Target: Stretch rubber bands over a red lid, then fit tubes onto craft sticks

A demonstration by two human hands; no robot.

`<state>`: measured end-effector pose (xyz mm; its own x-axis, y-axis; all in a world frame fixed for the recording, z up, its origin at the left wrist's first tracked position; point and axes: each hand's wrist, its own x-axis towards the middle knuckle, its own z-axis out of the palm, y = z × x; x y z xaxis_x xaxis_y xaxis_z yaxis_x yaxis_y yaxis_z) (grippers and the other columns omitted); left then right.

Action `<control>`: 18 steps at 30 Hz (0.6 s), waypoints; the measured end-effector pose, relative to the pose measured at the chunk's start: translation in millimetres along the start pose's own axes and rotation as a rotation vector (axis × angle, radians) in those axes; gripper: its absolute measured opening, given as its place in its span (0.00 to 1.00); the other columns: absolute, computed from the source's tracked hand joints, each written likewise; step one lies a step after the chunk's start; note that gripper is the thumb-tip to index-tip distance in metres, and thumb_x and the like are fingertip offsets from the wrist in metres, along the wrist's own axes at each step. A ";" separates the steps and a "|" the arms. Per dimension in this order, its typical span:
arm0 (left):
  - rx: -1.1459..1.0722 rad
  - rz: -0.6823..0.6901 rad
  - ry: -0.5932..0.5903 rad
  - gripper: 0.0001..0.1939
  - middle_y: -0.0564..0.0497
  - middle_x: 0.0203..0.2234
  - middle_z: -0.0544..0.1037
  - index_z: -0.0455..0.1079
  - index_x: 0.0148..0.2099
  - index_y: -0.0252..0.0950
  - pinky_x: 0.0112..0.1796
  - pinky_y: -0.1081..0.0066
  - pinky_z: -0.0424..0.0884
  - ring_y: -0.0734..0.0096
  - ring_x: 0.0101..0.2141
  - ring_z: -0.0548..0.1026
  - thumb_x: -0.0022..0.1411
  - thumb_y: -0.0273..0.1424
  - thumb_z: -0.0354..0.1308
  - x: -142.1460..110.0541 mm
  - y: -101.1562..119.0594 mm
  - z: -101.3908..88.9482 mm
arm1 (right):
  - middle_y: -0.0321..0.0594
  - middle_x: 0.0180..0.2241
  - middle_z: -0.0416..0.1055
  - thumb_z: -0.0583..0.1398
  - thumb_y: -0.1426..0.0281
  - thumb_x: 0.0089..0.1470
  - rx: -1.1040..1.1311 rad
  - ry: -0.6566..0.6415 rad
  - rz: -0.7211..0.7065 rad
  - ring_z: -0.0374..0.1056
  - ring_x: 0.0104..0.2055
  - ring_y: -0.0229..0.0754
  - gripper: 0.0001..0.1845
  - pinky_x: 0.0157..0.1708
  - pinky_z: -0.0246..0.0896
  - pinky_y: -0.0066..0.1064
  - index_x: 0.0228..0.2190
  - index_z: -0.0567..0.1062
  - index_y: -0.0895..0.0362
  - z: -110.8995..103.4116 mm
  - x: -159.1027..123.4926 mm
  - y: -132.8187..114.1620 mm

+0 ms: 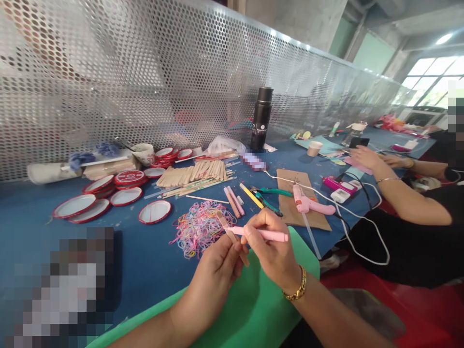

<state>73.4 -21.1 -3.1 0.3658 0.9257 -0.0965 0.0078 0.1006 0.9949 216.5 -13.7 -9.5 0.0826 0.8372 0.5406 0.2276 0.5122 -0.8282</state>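
Note:
Between the thumb and fingers of my left hand (pixel 221 263) is a flat wooden craft stick (pixel 222 221), tilted with its upper end pointing away from me. My right hand (pixel 270 246) grips a pink marker (pixel 273 235) like a pen, its tip touching or very close to the stick. Both hands are over a green sheet (pixel 250 309). Just beyond them lies a tangled heap of colourful rubber bands (pixel 199 227). Two capped markers (pixel 234 200) and a yellow marker (pixel 251 195) rest behind the right hand.
Red-rimmed lids (pixel 155 211) and a pile of craft sticks (pixel 195 173) spread across the blue table. A black bottle (pixel 261 121) stands by the perforated metal screen (pixel 145 72). Right are green-handled pliers (pixel 273 192), a pink glue gun (pixel 308 200) on cardboard, cables, and another person's arm (pixel 406 188).

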 end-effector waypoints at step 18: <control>-0.013 0.002 0.018 0.25 0.59 0.17 0.63 0.66 0.30 0.39 0.19 0.75 0.51 0.77 0.18 0.56 0.61 0.56 0.57 -0.8 4.0 1.1 | 0.33 0.24 0.71 0.59 0.68 0.63 0.033 0.030 0.013 0.69 0.25 0.38 0.11 0.29 0.65 0.31 0.27 0.70 0.54 0.0 0.7 0.3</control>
<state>74.2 -21.8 1.0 0.3488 0.9324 -0.0952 -0.0048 0.1034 0.9946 216.6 -13.1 -9.3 0.1145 0.8379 0.5336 0.1942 0.5079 -0.8392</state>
